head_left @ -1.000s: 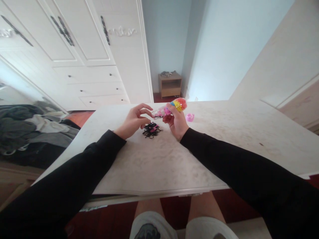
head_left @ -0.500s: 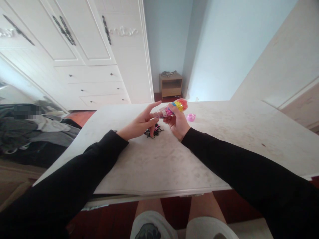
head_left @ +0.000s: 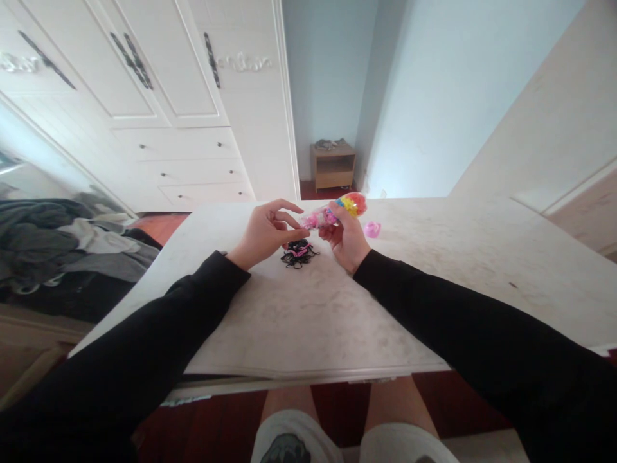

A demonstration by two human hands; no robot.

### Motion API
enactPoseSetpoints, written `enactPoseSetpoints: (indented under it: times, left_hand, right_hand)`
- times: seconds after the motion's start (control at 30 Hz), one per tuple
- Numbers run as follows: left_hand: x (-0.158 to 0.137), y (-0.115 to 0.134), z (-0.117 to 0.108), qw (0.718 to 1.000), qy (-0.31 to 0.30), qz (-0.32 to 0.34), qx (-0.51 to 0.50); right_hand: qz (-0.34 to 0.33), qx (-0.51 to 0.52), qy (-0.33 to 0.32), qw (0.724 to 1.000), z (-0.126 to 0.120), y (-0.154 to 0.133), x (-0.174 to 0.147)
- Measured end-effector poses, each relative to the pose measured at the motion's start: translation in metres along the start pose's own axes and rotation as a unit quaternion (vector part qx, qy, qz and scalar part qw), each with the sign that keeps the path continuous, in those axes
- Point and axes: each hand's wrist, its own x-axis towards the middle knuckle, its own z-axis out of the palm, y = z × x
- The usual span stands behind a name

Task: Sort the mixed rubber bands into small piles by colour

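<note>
My right hand [head_left: 346, 243] is wrapped around a clear plastic bottle [head_left: 355, 204] filled with small coloured elastic bands in layers of red, yellow, blue and pink. The bottle lies tilted on its side above the table, its narrower pink end towards the left. At that end is my left hand [head_left: 265, 231], fingers curved and apart, the thumb tip close to the bottle's mouth. Whether it touches the bottle I cannot tell. Just below, a small heap of black elastic bands [head_left: 299, 256] with some pink among them rests on the table. A pink cap [head_left: 373, 229] lies to the right.
The whitish table [head_left: 308, 321] spans the space before me, its near edge above my knees. Clothes [head_left: 96, 251] are piled at the left. Beyond the table stand a white wardrobe [head_left: 193, 161] and a small wooden nightstand [head_left: 334, 168].
My left hand's fingers have drawn back from the bottle's mouth and curled, and the finger that reached down over the black heap has lifted. Pink bands now show nearer the mouth.
</note>
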Motion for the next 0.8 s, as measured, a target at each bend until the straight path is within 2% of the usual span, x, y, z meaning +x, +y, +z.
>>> enactPoseSetpoints:
  times: [0.13,0.3,0.37,0.47,0.53,0.6,0.67,0.8]
  left_hand:
    - [-0.002,0.000,0.001,1.000,0.018,0.012,-0.002]
    - [-0.005,-0.001,0.004,0.999,0.029,-0.005,-0.042]
    - [-0.006,-0.002,0.006,0.997,0.001,-0.012,-0.072]
    - [-0.006,-0.006,0.006,0.993,-0.082,-0.004,-0.091]
    - [-0.005,-0.008,0.005,0.987,-0.138,0.018,-0.076]
    - [-0.005,-0.011,0.004,0.984,-0.170,0.040,-0.042]
    - [-0.004,-0.012,0.002,0.985,-0.163,0.053,-0.007]
    - [-0.002,-0.009,0.001,0.994,-0.092,0.052,0.017]
  right_hand:
    - [0.000,0.002,0.007,1.000,0.000,0.000,0.001]
    - [0.001,0.025,0.003,1.000,0.000,-0.002,0.003]
    - [-0.002,0.033,0.002,0.999,0.000,-0.002,0.003]
    - [0.002,0.024,-0.004,1.000,0.000,-0.002,0.002]
    - [0.010,0.012,-0.006,1.000,-0.001,-0.001,0.001]
    - [0.018,0.008,0.000,1.000,-0.001,-0.001,0.001]
    - [0.022,0.008,0.007,1.000,0.000,-0.001,0.000]
    - [0.023,0.007,0.008,1.000,0.001,-0.002,0.000]
